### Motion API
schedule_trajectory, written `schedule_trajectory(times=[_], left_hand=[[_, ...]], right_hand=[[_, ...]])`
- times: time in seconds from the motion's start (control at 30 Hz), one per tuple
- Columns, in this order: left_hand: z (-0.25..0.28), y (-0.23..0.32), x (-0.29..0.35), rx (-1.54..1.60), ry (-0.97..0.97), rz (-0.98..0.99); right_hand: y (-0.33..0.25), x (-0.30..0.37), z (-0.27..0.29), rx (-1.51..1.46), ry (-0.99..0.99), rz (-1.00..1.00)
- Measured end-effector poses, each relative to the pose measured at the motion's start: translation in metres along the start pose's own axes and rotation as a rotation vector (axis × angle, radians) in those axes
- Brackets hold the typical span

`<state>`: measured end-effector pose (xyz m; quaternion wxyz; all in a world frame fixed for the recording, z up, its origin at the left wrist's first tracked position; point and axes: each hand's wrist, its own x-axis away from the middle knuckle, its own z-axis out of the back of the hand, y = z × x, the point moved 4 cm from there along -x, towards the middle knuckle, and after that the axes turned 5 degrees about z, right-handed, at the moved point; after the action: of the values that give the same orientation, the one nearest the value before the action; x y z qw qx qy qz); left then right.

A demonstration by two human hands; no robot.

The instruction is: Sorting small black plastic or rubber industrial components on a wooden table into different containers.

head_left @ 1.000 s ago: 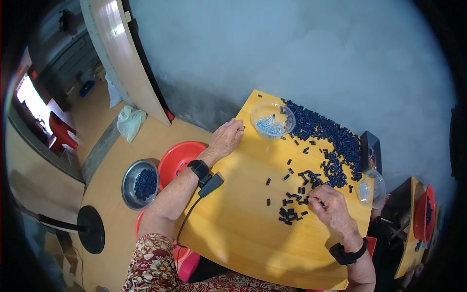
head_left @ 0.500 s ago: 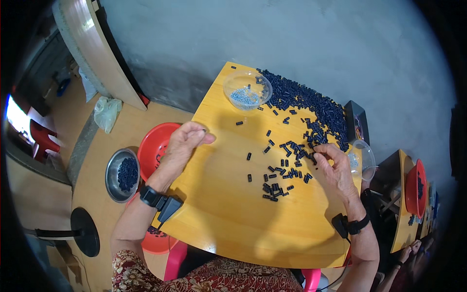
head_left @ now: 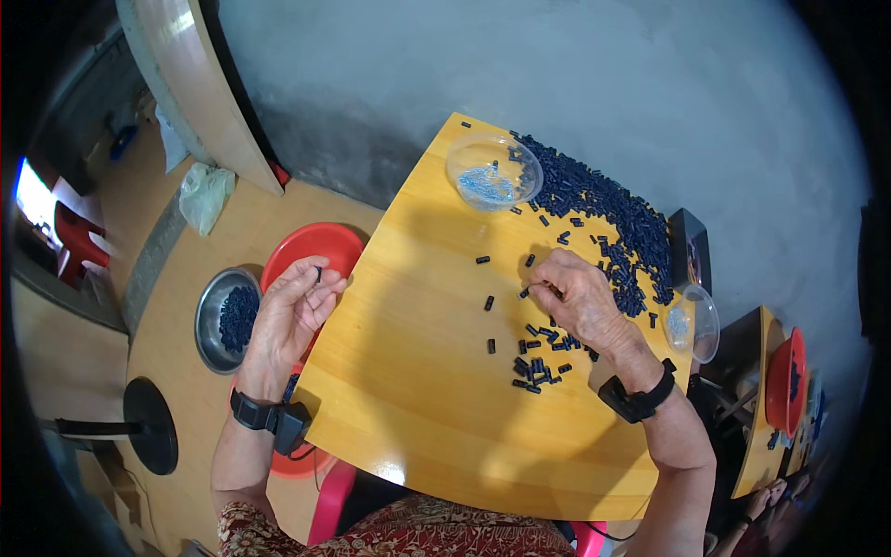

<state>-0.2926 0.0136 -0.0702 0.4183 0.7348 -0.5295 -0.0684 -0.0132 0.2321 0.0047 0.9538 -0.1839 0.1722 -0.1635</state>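
My left hand [head_left: 302, 302] is raised beyond the table's left edge, above a red basin [head_left: 316, 243]. Its thumb and fingers pinch a small black piece [head_left: 319, 274]. Over the middle of the yellow table [head_left: 418, 371], my right hand [head_left: 577, 295] is closed, palm down, its fingertips together beside a black piece [head_left: 524, 292]; whatever they grip is hidden. Several loose black pieces [head_left: 538, 367] lie just nearer to me than this hand. A large heap of the same small rectangular pieces [head_left: 603, 190] covers the table's far right part.
A clear bowl of thin silvery bits [head_left: 492, 176] stands at the far edge. Another clear tub [head_left: 705, 325] and a black box [head_left: 689, 243] are at the right edge. On the left stands a metal bowl of black pieces [head_left: 212, 339]. Another person's hands [head_left: 766, 497] show lower right.
My right hand has moved left from the edge of the heap to the middle of the table. My left hand has shifted left and down, off the table edge, its palm now turned up.
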Motion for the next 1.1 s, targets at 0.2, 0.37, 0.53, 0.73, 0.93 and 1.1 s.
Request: schedule_trajectory(times=[0.2,0.37,0.53,0.73,0.93,1.1], left_hand=[[0.001,-0.005,0.009,0.049,-0.028,0.022],[0.001,-0.004,0.012,0.021,-0.024,0.016],[-0.003,-0.005,0.014,-0.043,-0.014,0.001],[-0.008,-0.004,0.019,-0.089,-0.013,-0.009],[-0.010,-0.005,0.019,-0.072,0.038,-0.017],[-0.011,-0.005,0.020,-0.070,0.048,-0.026]], right_hand=[[0.001,0.005,-0.012,0.048,-0.054,0.007],[0.000,0.008,-0.014,0.094,-0.053,0.016],[0.000,0.015,-0.007,0.124,-0.108,-0.042],[0.004,0.006,-0.004,0.039,-0.070,-0.116],[0.007,0.001,-0.024,-0.007,-0.061,-0.096],[0.006,-0.016,-0.026,0.097,-0.095,-0.032]])
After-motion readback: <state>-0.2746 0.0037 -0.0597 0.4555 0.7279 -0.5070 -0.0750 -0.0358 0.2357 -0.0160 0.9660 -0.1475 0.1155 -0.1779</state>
